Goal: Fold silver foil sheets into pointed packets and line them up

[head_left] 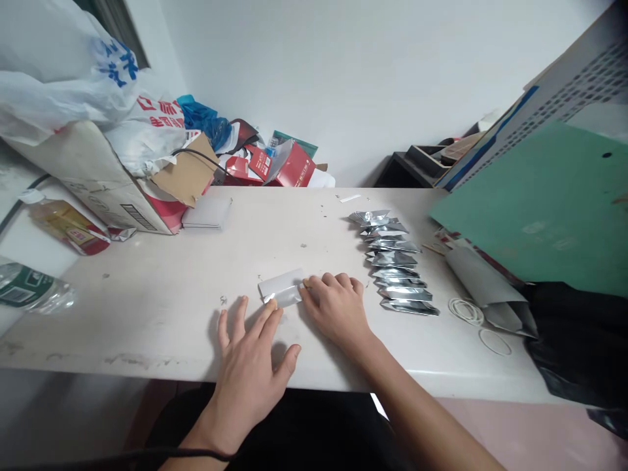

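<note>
The small silver packet (282,288) lies flat on the white counter (161,294), near its front edge, directly ahead of the person. The left hand (250,363) rests palm down on the counter with its fingers (269,314) spread wide; the forefinger tip presses on the packet's near left corner. The right hand (338,307) lies knuckles up just right of the packet, fingers curled narrow, their tips touching the packet's right edge. Neither hand encloses the packet; both pin it against the surface.

Handling judgement: the packet appears thin, light and flexible, with a glossy foil-like skin that is likely slippery. It probably creases easily and slides if pushed from one side only. The best hold is a pinch at an edge or corner, with the opposite corner held down.

A row of similar silver packets (395,265) lies overlapped like shingles to the right, well apart from the left hand and near the right hand. Rubber bands (466,311) lie further right, beside a grey pouch (485,288) and a green board (544,209). At the rear left stand a cardboard box (98,176) with plastic bags (59,72) on top; a plastic bottle (32,288) lies at the left edge.
</note>
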{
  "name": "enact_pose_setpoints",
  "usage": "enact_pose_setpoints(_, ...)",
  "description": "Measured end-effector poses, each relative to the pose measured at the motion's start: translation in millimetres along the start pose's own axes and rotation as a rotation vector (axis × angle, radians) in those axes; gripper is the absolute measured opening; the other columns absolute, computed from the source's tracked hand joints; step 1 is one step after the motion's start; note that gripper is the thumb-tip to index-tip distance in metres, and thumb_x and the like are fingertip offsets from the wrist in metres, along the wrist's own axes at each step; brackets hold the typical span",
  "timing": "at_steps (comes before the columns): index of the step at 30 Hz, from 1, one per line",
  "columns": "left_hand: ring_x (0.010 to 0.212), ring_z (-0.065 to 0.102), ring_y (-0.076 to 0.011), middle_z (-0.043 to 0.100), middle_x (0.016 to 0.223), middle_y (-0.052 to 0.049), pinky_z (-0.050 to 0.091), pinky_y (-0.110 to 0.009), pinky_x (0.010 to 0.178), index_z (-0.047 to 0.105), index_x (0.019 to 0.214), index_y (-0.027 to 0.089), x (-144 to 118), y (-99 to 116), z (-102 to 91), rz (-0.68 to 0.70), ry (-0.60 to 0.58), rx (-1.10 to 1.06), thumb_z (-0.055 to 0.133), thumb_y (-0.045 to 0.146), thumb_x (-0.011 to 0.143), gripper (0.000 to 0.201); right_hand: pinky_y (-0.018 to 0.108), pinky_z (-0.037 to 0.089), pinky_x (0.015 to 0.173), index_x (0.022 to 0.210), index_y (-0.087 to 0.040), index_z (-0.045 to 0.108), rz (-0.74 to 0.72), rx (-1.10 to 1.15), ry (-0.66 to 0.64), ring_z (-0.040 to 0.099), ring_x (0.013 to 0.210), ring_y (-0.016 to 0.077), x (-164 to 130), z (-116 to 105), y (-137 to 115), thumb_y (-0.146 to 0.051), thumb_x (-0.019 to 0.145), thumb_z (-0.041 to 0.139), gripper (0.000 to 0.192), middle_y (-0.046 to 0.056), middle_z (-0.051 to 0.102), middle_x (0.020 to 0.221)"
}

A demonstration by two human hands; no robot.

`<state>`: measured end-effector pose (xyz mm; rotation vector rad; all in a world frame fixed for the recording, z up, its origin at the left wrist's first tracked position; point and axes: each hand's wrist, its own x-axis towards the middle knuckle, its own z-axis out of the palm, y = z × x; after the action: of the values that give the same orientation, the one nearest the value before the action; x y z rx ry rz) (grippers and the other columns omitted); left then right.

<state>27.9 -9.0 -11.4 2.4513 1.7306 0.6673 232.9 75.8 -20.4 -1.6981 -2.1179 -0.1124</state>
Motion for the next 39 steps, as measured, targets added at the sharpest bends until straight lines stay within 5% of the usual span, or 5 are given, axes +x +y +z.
enact_pose_setpoints(10,0.136,0.057,-0.0417,0.074,0.137,-0.012,0.040,-0.074,0.114,0.072,0.114,0.022,-2,-14,-23.1,0.001,0.152,0.033,0.056,0.034,0.107,0.021,0.043,0.030,0.089,0.097,-0.024,0.076,0.006,0.033,-0.044,0.054,0.090,0.0272,0,0,-1,-0.036,0.108,0.053,0.028,0.008,0.074,0.091)
enact_pose_setpoints(18,0.157,0.046,-0.0331,0.058,0.161,-0.013,0.045,-0.056,0.126,0.054,0.155,0.018,24,-8,-9.4,0.353,-0.137,-0.002,0.053,0.040,0.110,0.049,0.040,0.037,0.090,0.107,-0.024,0.080,-0.083,0.124,0.029,0.063,0.095,0.0259,-1,-4,12,-0.027,0.108,0.055,0.026,0.008,0.076,0.096)
enact_pose_setpoints(29,0.131,0.062,-0.0332,0.068,0.138,-0.012,0.059,-0.051,0.105,0.063,0.135,0.021,24,6,-15.7,0.475,-0.187,-0.113,0.070,0.042,0.104,0.039,0.050,0.053,0.110,0.147,-0.030,0.067,-0.320,0.317,-0.124,0.061,0.142,0.0273,-45,-41,24,-0.019,0.108,0.052,0.044,0.006,0.073,0.145)
enact_pose_setpoints(34,0.111,0.070,-0.0259,0.074,0.113,-0.006,0.062,-0.043,0.093,0.065,0.119,0.020,14,-2,-28.1,0.615,-0.213,-0.116,0.061,0.023,0.108,0.013,0.053,0.048,0.117,0.152,-0.028,0.062,-0.361,0.389,-0.210,0.055,0.146,0.0296,-69,-55,15,-0.024,0.102,0.056,0.050,0.006,0.071,0.147)
enact_pose_setpoints(39,0.105,0.072,-0.0219,0.077,0.106,-0.004,0.060,-0.039,0.092,0.070,0.114,0.020,10,-12,-32.7,0.639,-0.120,-0.160,0.053,0.012,0.106,0.020,0.059,0.040,0.122,0.153,-0.028,0.062,-0.371,0.311,-0.163,0.055,0.146,0.0342,-89,-51,2,-0.041,0.101,0.064,0.054,0.008,0.069,0.151)
